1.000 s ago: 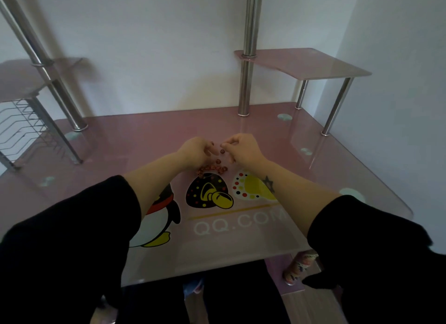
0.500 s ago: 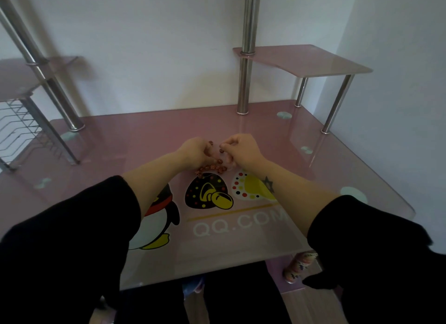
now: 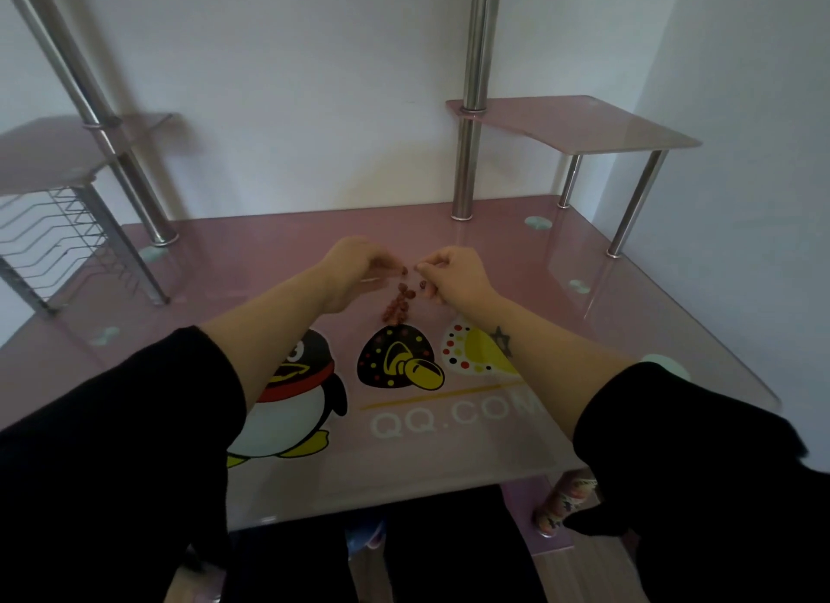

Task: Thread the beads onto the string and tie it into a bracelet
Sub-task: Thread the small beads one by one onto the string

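Left hand (image 3: 355, 265) and right hand (image 3: 453, 272) both pinch the beads (image 3: 397, 306) — small, round, reddish, strung between them.

Dim, flat light; soft glare on glass desk (image 3: 584, 261); wide-angle bending at edges; slight blur

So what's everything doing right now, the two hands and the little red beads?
beads, strung together, hanging between the hands, the lowest ones seemingly lying on the desk.
left hand, fingers curled, pinching one end of the beads.
right hand, fingers curled, pinching the other end.
string, too thin to see.
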`<state>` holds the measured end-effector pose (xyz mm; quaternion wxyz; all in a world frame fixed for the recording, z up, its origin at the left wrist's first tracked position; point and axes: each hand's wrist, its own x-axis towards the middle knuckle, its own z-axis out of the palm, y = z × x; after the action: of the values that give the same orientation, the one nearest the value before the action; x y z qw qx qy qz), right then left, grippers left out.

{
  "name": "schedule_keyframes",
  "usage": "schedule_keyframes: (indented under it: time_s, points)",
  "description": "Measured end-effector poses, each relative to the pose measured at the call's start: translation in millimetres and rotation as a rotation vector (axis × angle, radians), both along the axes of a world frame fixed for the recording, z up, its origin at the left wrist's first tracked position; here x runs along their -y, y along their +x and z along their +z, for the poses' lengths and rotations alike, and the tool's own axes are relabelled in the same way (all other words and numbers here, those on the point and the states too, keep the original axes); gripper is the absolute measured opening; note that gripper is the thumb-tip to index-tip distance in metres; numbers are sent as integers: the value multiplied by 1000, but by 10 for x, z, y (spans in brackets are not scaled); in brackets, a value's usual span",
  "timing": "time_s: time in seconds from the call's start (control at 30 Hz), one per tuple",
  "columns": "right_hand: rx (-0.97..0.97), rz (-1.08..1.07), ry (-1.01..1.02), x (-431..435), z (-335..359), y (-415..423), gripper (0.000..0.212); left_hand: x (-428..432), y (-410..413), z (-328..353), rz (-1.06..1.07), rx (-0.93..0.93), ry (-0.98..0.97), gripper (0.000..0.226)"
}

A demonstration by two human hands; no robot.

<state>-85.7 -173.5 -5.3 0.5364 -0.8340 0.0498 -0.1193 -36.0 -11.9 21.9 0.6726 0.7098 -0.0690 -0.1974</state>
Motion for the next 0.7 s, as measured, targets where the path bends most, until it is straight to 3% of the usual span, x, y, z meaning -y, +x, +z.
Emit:
schedule_keyframes:
  time_s: [0.1, 0.3, 0.7]
  points:
    - [16, -10, 26, -66, 46, 4, 11, -87, -35, 57, 81, -88, -183, 12]
    - [60, -47, 41, -186, 161, -18, 12, -280, -61, 123, 226, -91, -241, 15]
    - [57, -140, 83, -229, 226, -8, 11, -637, -15, 93, 396, 19, 12, 10]
